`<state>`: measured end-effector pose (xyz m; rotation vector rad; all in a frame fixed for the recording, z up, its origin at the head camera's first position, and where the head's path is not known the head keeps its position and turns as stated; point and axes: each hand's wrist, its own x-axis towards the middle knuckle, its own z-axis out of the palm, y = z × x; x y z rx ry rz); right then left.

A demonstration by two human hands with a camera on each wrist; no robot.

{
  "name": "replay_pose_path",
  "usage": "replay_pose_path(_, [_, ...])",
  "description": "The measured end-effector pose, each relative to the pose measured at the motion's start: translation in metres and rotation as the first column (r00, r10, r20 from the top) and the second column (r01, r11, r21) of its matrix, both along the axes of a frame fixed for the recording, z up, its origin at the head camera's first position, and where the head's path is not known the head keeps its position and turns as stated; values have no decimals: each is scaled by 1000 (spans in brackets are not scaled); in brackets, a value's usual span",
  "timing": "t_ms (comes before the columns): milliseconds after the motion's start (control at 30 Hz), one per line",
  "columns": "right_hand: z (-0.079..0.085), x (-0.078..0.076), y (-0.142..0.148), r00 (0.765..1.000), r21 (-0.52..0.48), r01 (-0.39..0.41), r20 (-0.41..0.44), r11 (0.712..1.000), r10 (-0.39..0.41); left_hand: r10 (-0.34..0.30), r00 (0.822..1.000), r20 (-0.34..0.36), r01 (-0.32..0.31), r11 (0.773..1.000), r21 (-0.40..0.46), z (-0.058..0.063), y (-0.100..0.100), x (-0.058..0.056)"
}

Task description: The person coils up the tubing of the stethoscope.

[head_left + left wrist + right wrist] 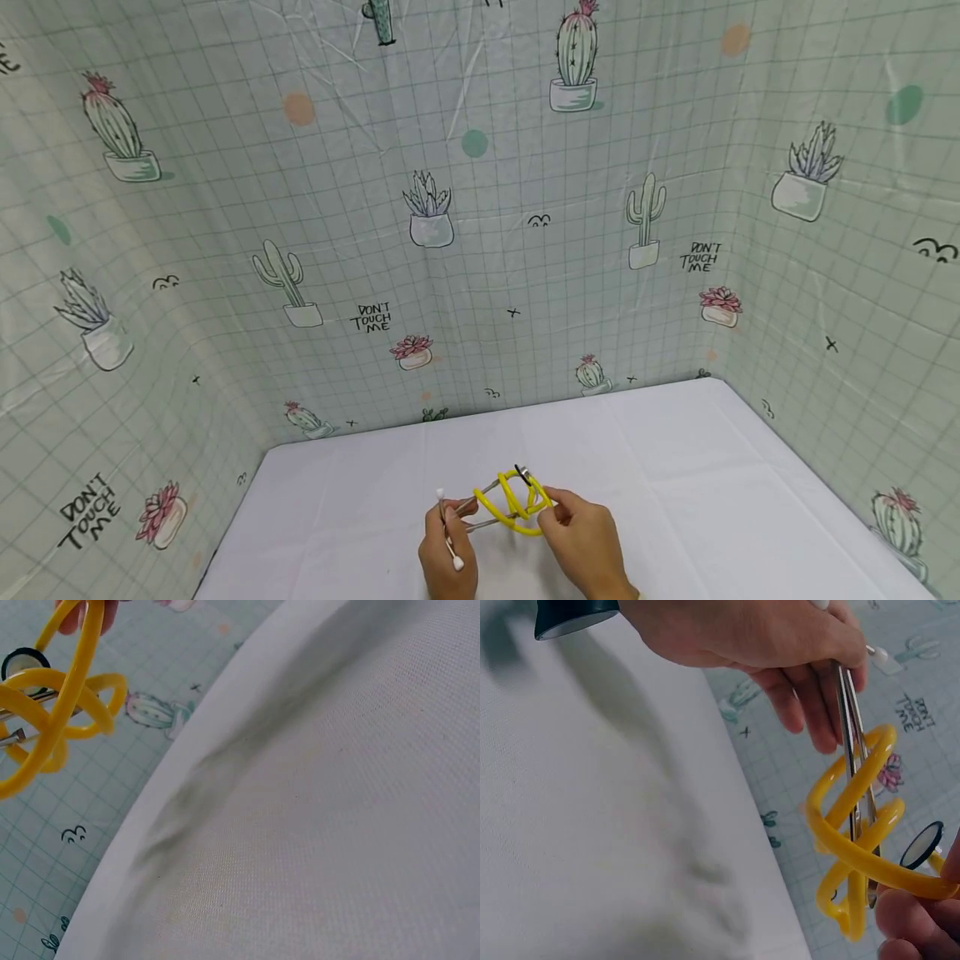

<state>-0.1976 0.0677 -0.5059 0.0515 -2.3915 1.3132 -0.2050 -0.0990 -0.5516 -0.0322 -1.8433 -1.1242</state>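
Held between both hands above the table is a stethoscope with yellow tubing (516,517), looped over and around its metal ear tubes (849,727). My left hand (448,554) grips the metal tubes near the end with the white ear tips (458,564), which stick out on its left side. On the other side, my right hand (588,537) pinches a strand of the yellow tubing between thumb and fingers. The round chest piece (922,844), pale with a dark rim, sits by the right fingers. In the left wrist view, yellow loops (71,690) cross the metal tubes.
Beneath the hands spreads a table (360,517) with a white cloth. Behind it and along both sides hangs a green gridded curtain (480,275) printed with cacti. A dark device (574,619) is at the left wrist.
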Motion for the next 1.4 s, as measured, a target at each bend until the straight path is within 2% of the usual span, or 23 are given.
replay_pose_path(233, [-2, 0, 1, 999, 104, -9, -48, 995, 14, 7, 1000, -25, -7, 1000, 16, 1, -1, -1])
replay_pose_path(400, [-2, 0, 2, 998, 126, -29, -57, 992, 36, -13, 1000, -22, 14, 1000, 25, 3, -1, -1])
replay_pose_path(467, [-3, -1, 2, 998, 119, -37, -36, 992, 41, -26, 1000, -17, 26, 999, 21, 3, 0, 0])
replay_pose_path(633, [-3, -4, 2, 995, 25, -78, 69, 997, 76, -50, 999, 1, 50, 999, 19, 4, 0, 4])
replay_pose_path(767, [-1, -6, 2, 980, -90, -118, 152, 989, 131, -55, 998, 6, 54, 998, 21, 3, -1, 6])
replay_pose_path(900, [0, -9, 2, 964, -154, -140, 205, 978, 170, -58, 998, 8, 58, 998, 19, 4, -1, 7])
replay_pose_path(1167, [-2, -15, 3, 940, -236, -182, 243, 955, 239, -55, 998, 35, 54, 998, 22, 2, -1, 6])
replay_pose_path(1400, [-1, -20, 0, 928, -237, -209, 257, 949, 269, -92, 995, 26, 91, 995, 32, 4, -2, 4])
